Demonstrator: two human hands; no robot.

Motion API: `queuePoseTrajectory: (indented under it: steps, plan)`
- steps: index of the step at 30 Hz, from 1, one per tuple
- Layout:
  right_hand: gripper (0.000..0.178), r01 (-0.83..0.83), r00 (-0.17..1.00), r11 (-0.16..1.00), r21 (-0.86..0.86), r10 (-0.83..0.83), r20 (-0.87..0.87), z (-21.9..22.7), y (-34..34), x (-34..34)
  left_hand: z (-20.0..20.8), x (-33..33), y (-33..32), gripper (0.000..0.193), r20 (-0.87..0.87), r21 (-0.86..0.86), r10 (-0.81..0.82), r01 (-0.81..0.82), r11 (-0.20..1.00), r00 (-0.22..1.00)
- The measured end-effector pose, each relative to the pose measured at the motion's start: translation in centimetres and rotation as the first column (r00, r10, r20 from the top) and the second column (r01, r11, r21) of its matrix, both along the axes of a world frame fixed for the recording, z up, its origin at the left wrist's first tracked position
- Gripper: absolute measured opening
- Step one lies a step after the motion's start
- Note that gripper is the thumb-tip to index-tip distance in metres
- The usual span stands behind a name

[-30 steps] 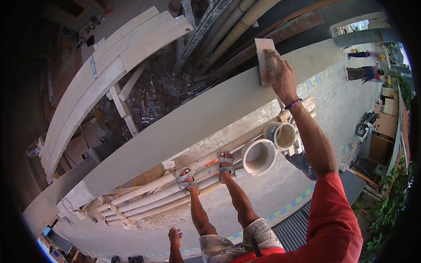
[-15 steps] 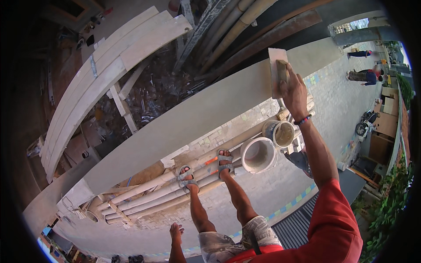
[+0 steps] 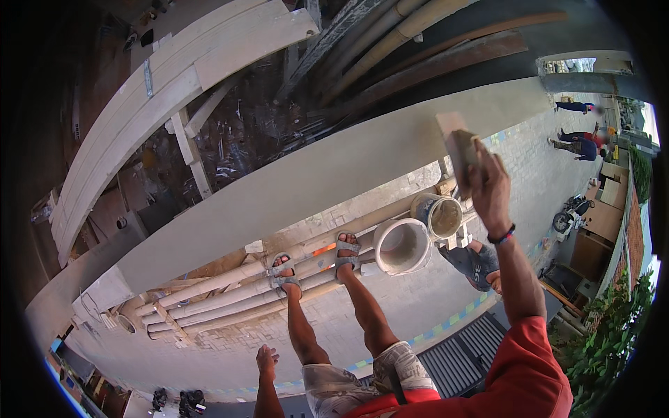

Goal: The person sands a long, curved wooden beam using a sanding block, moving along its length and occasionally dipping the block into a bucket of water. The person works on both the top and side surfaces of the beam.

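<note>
My right hand (image 3: pixel 490 188) is closed round the grip of a plastering float (image 3: pixel 456 150), a flat rectangular blade with a block handle. The float is tilted and slightly blurred at the near edge of a long, smooth grey plastered ledge (image 3: pixel 327 157); whether it touches the ledge I cannot tell. Empty, with its fingers loosely apart, my left hand (image 3: pixel 266 362) hangs low beside my left leg. My sandalled feet stand on bamboo poles (image 3: pixel 230 296) laid along the ledge. A white bucket (image 3: pixel 403 246) and a second, plaster-smeared bucket (image 3: pixel 439 214) are just right of my feet.
Pale boards (image 3: pixel 174 90) and bamboo poles (image 3: pixel 390 38) lie beyond the ledge, over a dark space with debris. Below is a paved ground (image 3: pixel 519 167). A person (image 3: pixel 477 265) is beneath the buckets, with several others far right near a motorcycle (image 3: pixel 571 212).
My right hand has drawn the float back from the ledge's surface toward its near edge and tilted it. The whole view has shifted slightly. My left hand still hangs empty.
</note>
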State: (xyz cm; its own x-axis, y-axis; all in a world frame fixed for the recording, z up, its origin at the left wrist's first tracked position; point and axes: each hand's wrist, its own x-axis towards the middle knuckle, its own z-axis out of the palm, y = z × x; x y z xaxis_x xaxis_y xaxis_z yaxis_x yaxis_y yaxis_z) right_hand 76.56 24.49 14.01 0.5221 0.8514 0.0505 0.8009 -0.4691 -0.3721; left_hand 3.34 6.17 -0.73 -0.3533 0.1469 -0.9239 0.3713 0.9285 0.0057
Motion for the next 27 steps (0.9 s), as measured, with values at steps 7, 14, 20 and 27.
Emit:
queuePoseTrajectory:
  steps: [7,14,20,27]
  plan:
    - [0.025,-0.705,0.491,0.608,-0.365,0.79,0.368,1.7,16.0,15.8,-1.0,0.3,-1.4,0.05,0.008,-0.024,-0.013,0.013,1.0,1.0]
    - [0.012,-0.529,0.575,0.575,-0.625,0.784,0.235,-3.0,22.3,12.7,-0.6,0.1,-2.5,0.051,0.042,0.005,-0.004,0.004,1.0,0.999]
    - [0.012,-0.611,0.466,0.31,-0.728,0.885,-0.014,-7.1,23.4,14.0,0.2,-2.2,-3.5,0.051,-0.014,-0.015,0.008,-0.008,1.0,1.0]
    - [0.02,-0.632,0.606,0.386,-0.672,0.787,-0.117,-8.0,24.0,10.9,-0.3,-1.9,-2.5,0.051,-0.013,-0.012,-0.003,0.003,1.0,1.0]
